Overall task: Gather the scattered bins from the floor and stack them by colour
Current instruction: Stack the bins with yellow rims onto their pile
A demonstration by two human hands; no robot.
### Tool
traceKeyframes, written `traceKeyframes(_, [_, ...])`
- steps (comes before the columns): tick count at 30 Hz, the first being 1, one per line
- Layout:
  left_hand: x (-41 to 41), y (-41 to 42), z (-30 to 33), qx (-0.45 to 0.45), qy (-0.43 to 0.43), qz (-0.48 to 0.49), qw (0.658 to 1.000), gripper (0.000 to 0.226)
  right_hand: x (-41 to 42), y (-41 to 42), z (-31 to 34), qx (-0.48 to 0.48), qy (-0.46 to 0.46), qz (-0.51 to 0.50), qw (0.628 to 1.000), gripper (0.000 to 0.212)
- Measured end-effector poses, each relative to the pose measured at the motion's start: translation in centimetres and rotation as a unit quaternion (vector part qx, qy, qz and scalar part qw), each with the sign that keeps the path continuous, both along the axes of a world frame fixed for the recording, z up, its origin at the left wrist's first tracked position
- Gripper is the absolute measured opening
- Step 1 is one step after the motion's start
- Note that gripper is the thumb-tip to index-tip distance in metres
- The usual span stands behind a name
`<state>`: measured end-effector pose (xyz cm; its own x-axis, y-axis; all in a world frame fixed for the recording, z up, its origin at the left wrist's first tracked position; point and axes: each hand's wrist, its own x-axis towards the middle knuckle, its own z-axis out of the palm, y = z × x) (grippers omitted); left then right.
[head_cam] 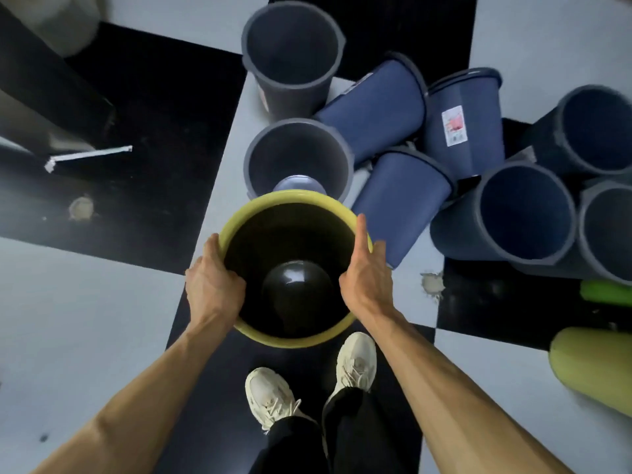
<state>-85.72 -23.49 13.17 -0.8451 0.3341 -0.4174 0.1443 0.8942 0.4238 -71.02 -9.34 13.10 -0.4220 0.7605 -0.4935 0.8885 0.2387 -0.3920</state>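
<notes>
Both hands (215, 285) grip yellow bin (239, 213), blurred blue bins (376, 111) beyond

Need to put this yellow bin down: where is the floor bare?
Bare: grey floor beside the left hand, and right of the shoes, before the green bin. Crowded: blue bins ahead and right of the yellow bin.

Checkered floor (102, 302) of black and pale grey tiles, chipped in 2 spots (81, 207) and (432, 284). White strip of tape (89, 155) lying on a black tile at left, beside a dark slanted furniture leg (51, 87). 2 cream sneakers (270, 398) and (357, 360) below, under black trouser legs (318, 443).
</notes>
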Motion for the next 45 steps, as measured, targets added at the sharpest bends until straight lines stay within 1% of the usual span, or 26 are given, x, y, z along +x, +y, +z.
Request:
traceKeyframes(2, [1.2,2.5,2.2,0.019,0.004,-0.019,1.000,0.069,1.9,1.3,2.1,0.000,-0.008,-0.035,0.999,0.090])
traceKeyframes(4, [2.9,5.0,4.5,0.044,-0.011,-0.040,0.998,0.070,4.2,2.5,4.0,0.012,-0.005,-0.067,0.998,0.090])
traceKeyframes(8, [7.0,9.6,7.8,0.075,-0.026,-0.116,0.990,0.076,9.4,4.8,7.1,0.037,0.001,-0.141,0.989,0.086])
traceKeyframes(10, [9.6,11.8,8.8,0.091,-0.031,-0.154,0.983,0.079,12.6,5.8,8.6,0.062,0.017,-0.181,0.981,0.083])
traceKeyframes(13, [14.3,14.9,10.5,0.113,-0.045,-0.205,0.971,0.081,17.6,7.3,11.0,0.105,0.041,-0.243,0.963,0.086])
traceKeyframes(15, [17.6,17.1,11.6,0.130,-0.041,-0.234,0.963,0.080,21.1,8.1,12.8,0.118,0.052,-0.295,0.947,0.085])
traceKeyframes(18, [22.4,20.5,13.1,0.162,-0.024,-0.285,0.945,0.080,26.4,9.2,15.5,0.149,0.079,-0.372,0.913,0.076])
traceKeyframes(20, [25.7,22.6,14.4,0.188,-0.006,-0.317,0.930,0.080,29.8,9.7,17.0,0.163,0.090,-0.407,0.894,0.073])
traceKeyframes(22, [29.3,24.4,15.9,0.208,0.003,-0.343,0.916,0.079,33.5,10.0,18.4,0.182,0.090,-0.436,0.877,0.074])
traceKeyframes(25, [35.0,26.8,18.0,0.246,0.009,-0.382,0.891,0.079,39.1,10.1,20.3,0.225,0.083,-0.472,0.849,0.077])
traceKeyframes(28, [40.5,28.8,19.6,0.295,0.012,-0.425,0.855,0.079,44.4,10.5,21.9,0.281,0.087,-0.504,0.812,0.078])
traceKeyframes(31, [46.0,30.5,21.3,0.333,0.017,-0.447,0.830,0.078,49.8,11.3,23.5,0.336,0.088,-0.519,0.781,0.075])
traceKeyframes(35, [53.5,32.7,23.4,0.396,0.010,-0.477,0.785,0.076,57.0,12.5,25.4,0.408,0.072,-0.533,0.738,0.073])
traceKeyframes(37, [56.9,33.9,23.8,0.418,0.006,-0.492,0.764,0.075,60.1,13.0,26.0,0.427,0.064,-0.550,0.715,0.073])
traceKeyframes(40, [61.1,35.9,23.9,0.424,0.004,-0.516,0.744,0.076,63.9,13.8,25.9,0.425,0.064,-0.577,0.695,0.070])
traceKeyframes(43, [64.5,37.9,23.1,0.407,-0.025,-0.535,0.740,0.081,66.9,14.9,24.9,0.411,0.056,-0.603,0.682,0.070])
traceKeyframes(45, [66.3,39.5,22.1,0.397,-0.036,-0.548,0.736,0.083,68.4,16.0,24.0,0.416,0.033,-0.605,0.678,0.070])
